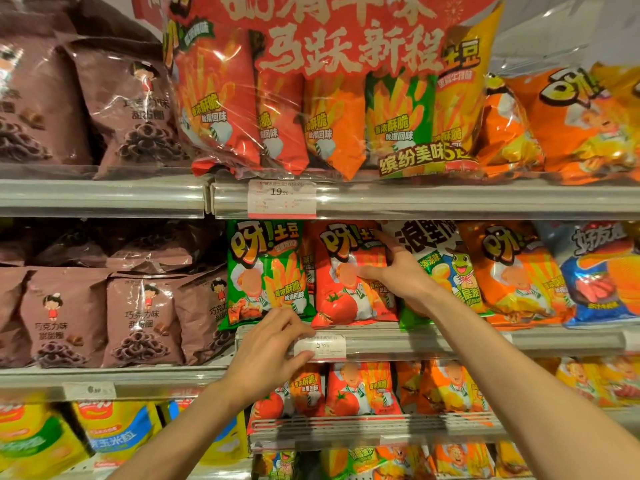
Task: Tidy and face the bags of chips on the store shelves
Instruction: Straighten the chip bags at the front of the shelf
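Note:
On the middle shelf stand a green chip bag point(265, 271), a red tomato chip bag point(349, 271), a white-and-green bag point(440, 261) and an orange bag point(512, 271). My right hand point(398, 271) reaches between the red bag and the white-and-green bag, thumb on the red bag's front, fingers behind its right edge. My left hand point(273, 348) rests on the shelf's front rail point(433, 341), with the fingertips pinching the white price label point(320, 346) just under the green and red bags.
Brown chocolate-ring snack bags point(138, 317) fill the shelves to the left. A big multipack point(329, 109) with a red banner sits on the top shelf above a price tag point(281, 197). Lower shelves hold more red and orange bags point(363, 389) and yellow bags point(114, 431).

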`<state>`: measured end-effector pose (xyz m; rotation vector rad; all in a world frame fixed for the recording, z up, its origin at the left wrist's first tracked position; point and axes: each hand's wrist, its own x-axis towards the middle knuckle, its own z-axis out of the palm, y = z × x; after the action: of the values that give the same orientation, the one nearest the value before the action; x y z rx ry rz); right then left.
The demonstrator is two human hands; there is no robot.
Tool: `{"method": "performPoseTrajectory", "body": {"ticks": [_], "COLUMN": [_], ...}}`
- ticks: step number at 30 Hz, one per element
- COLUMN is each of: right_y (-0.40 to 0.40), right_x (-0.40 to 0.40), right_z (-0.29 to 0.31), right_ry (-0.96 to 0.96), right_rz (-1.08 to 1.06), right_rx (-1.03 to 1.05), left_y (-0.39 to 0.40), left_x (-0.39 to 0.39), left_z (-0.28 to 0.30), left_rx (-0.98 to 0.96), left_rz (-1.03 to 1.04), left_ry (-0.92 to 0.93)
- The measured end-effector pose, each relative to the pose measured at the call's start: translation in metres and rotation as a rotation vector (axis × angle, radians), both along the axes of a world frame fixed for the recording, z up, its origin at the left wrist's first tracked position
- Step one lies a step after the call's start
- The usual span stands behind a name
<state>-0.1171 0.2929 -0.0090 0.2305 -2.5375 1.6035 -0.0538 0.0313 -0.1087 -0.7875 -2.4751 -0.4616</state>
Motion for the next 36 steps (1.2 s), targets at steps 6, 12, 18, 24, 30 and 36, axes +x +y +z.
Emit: {"method": "performPoseTrajectory", "body": {"ticks": [6, 12, 18, 24, 30, 36], "right_y": [-0.003, -0.010, -0.016, -0.022, -0.018, -0.009], "right_x": [0.002, 0.003, 0.012, 0.059, 0.127, 0.188], "right_z": [-0.009, -0.012, -0.014, -0.036, -0.118, -0.182], "right_ry": [0.055, 0.041, 0.129, 0.281, 0.315, 0.057], "right_rz": [-0.085, -0.133, -0.161, -0.240, -0.192, -0.196], "right_rx": [-0.038, -0.057, 0.043, 0.235, 0.505, 0.533], "left_y": [-0.001, 0.000, 0.001, 0.003, 0.010, 0.008], "left_x": [-0.003, -0.001, 0.000, 0.002, 0.026, 0.060], "left_z": [-0.001, 0.000, -0.001, -0.011, -0.031, -0.076], "left_rx": [0.014, 0.020, 0.026, 0.089, 0.310, 0.341], "left_rz": [0.001, 0.011, 0.002, 0.003, -0.009, 0.010], "left_ry": [-0.001, 0.002, 0.007, 0.017, -0.011, -0.156]}}
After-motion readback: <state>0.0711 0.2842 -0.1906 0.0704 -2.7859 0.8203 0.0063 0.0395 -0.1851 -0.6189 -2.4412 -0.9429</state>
